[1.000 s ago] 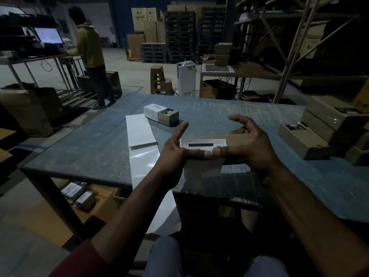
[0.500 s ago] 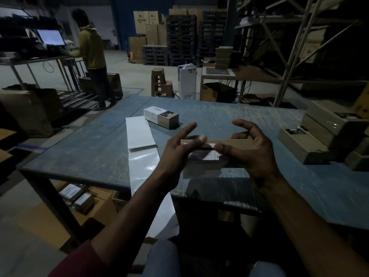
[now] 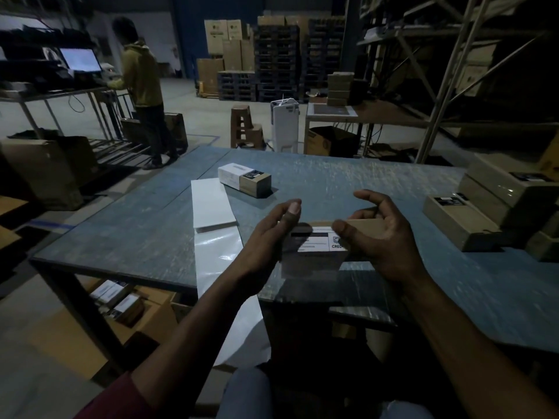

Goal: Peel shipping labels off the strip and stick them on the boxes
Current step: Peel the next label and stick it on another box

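The box (image 3: pixel 311 263), held over the counter (image 3: pixel 348 176) with its label (image 3: pixel 314 241) on, looks light and stiff, best gripped by its ends: right hand (image 3: pixel 384 246) curls its fingers round one, left hand (image 3: pixel 266 240) meets the other, fingers hidden.

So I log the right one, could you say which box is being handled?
The brown box with the white label, held between the left hand and right hand. The half-white box and the stacked boxes at right lie untouched.
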A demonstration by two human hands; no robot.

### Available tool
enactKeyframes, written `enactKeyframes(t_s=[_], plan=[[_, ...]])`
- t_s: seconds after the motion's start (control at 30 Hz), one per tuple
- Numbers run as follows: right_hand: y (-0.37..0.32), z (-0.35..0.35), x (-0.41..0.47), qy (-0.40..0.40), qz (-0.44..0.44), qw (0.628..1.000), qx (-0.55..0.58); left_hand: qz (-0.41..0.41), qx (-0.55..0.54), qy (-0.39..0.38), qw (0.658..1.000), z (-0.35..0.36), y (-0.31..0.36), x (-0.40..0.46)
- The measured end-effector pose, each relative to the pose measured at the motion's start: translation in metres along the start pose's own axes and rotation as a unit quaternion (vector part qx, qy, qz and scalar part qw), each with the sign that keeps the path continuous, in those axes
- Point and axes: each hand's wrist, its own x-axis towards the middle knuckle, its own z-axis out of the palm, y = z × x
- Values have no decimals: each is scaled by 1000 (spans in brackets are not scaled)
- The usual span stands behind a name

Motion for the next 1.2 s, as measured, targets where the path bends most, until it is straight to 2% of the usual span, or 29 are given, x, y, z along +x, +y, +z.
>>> enactKeyframes(t_s=[0.13, 0.27, 0.37, 0.5, 0.6, 0.77, 1.2], plan=[[3, -2, 1, -9, 7, 1000, -22, -4, -15, -14, 1000, 0, -2, 0], [10, 0, 8, 12, 45, 999, -24, -8, 8, 24, 1000, 4, -3, 0], [6, -4, 5, -25, 57, 998, -23, -21, 13, 43, 999, 6, -3, 2], [2, -10, 1, -75, 61, 994, -49, -99, -12, 61, 993, 9, 8, 6], [9, -12, 5, -45, 100, 994, -12, -153, -16, 32, 988, 5, 16, 5], [18, -15, 11, -16, 208, 976, 56, -104, 24, -34, 994, -9, 24, 6], [8, -16, 10, -36, 285, 958, 1, -43, 62, -23, 997, -3, 19, 6]])
